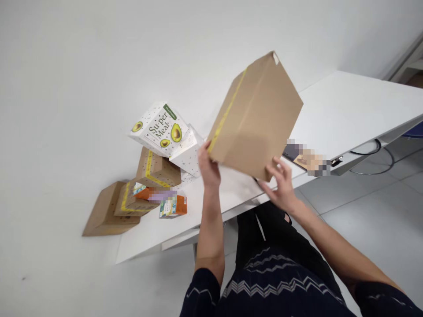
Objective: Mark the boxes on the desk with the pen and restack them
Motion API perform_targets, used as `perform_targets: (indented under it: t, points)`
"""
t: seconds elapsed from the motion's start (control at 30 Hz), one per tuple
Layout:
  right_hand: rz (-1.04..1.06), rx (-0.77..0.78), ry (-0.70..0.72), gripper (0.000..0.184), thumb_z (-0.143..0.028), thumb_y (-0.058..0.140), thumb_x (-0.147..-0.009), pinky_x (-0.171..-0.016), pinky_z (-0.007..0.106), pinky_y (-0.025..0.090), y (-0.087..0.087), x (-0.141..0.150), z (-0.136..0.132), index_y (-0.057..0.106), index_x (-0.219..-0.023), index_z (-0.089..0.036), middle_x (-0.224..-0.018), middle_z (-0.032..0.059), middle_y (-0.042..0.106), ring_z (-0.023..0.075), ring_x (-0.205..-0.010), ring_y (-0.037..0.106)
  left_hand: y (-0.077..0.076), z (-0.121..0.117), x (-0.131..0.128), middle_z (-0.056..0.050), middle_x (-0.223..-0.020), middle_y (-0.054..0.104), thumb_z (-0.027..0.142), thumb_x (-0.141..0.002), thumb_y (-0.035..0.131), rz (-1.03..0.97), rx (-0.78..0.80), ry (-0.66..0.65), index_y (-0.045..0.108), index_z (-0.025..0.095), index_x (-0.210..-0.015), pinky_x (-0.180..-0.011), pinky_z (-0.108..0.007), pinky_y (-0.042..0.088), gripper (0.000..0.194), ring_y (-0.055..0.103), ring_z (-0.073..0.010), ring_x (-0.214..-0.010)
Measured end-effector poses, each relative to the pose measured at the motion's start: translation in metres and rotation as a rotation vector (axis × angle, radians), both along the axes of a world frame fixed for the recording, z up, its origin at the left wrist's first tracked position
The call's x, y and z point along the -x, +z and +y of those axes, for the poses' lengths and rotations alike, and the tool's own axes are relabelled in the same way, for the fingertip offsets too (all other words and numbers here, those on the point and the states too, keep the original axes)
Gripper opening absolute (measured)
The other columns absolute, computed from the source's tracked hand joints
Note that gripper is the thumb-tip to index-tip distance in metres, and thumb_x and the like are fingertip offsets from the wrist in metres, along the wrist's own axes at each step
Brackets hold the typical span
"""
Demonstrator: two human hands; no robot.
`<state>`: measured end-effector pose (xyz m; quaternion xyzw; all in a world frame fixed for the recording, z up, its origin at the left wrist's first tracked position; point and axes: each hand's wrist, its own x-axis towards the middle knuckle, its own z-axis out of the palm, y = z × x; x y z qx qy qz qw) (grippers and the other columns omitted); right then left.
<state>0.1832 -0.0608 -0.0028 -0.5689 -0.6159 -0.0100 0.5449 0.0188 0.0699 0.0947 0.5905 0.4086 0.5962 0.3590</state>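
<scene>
A large brown cardboard box (pixel 254 119) with a yellow tape strip is tilted up above the table. My left hand (pixel 209 169) grips its lower left corner, with the fingers partly hidden behind it. At the lower right corner, my right hand (pixel 280 182) has its fingers bent against the edge and the thumb underneath. To the left of the box stands a white "Su-per Meal" box (pixel 161 127) with avocado pictures. It leans by another white speckled box (pixel 190 152), which sits close behind my left hand.
Several brown boxes, including a taped one (pixel 158 169) and a plain one (pixel 110 211), crowd the left end of the white table (pixel 357 110). Small orange cartons (pixel 180 205) lie near them. A partly blurred dark item (pixel 295 154) and a black cable (pixel 372 152) are along the front edge.
</scene>
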Motion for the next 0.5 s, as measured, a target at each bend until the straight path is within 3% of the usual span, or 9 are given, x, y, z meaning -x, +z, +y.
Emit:
perform_targets:
  t: [0.07, 0.13, 0.23, 0.4, 0.5]
  points:
    - [0.012, 0.010, 0.214, 0.060, -0.027, 0.058, -0.084, -0.101, 0.052, 0.045, -0.005, 0.034, -0.022, 0.035, -0.140, -0.031, -0.141, 0.0154, 0.032, 0.0327, -0.134, 0.035, 0.005, -0.025, 0.045, -0.004, -0.121, 0.056, 0.053, -0.089, 0.039, -0.008, -0.061, 0.099, 0.057, 0.022, -0.114, -0.105, -0.046, 0.041, 0.043, 0.052, -0.0228, -0.119]
    - [0.036, 0.041, 0.448, 0.060, -0.025, 0.058, -0.084, -0.099, 0.047, 0.047, -0.014, 0.066, -0.038, 0.037, -0.139, -0.028, -0.139, 0.0165, 0.035, 0.0309, -0.131, 0.040, 0.005, -0.047, 0.091, -0.001, -0.122, 0.056, 0.060, -0.083, 0.043, 0.066, -0.022, 0.149, 0.054, 0.032, -0.115, -0.101, -0.047, 0.046, 0.044, 0.054, -0.0243, -0.117]
    - [0.057, 0.132, 0.673, 0.055, -0.027, 0.058, -0.084, -0.097, 0.043, 0.048, -0.027, 0.101, -0.049, 0.042, -0.135, -0.020, -0.132, 0.0184, 0.043, 0.0276, -0.124, 0.047, -0.007, -0.069, 0.144, 0.003, -0.124, 0.056, 0.069, -0.077, 0.044, 0.139, 0.076, 0.186, 0.050, 0.041, -0.118, -0.098, -0.050, 0.049, 0.050, 0.053, -0.0269, -0.119]
    - [-0.041, 0.283, 0.876, 0.040, -0.029, 0.055, -0.086, -0.095, 0.038, 0.049, -0.031, 0.115, -0.044, 0.054, -0.123, -0.018, -0.129, 0.0171, 0.050, 0.0238, -0.119, 0.052, -0.043, -0.070, 0.183, -0.002, -0.136, 0.049, 0.067, -0.074, 0.051, 0.085, 0.194, 0.184, 0.039, 0.030, -0.134, -0.099, -0.041, 0.048, 0.072, 0.048, -0.0268, -0.126]
    - [0.027, 0.313, 0.843, 0.019, -0.029, 0.049, -0.090, -0.080, 0.032, 0.053, -0.021, 0.098, -0.040, 0.064, -0.098, -0.020, -0.100, 0.0095, 0.064, 0.0180, -0.092, 0.063, -0.061, -0.067, 0.187, -0.006, -0.143, 0.043, 0.066, -0.079, 0.046, 0.032, 0.217, 0.180, 0.020, 0.027, -0.145, -0.095, -0.035, 0.050, 0.080, 0.052, -0.0230, -0.122]
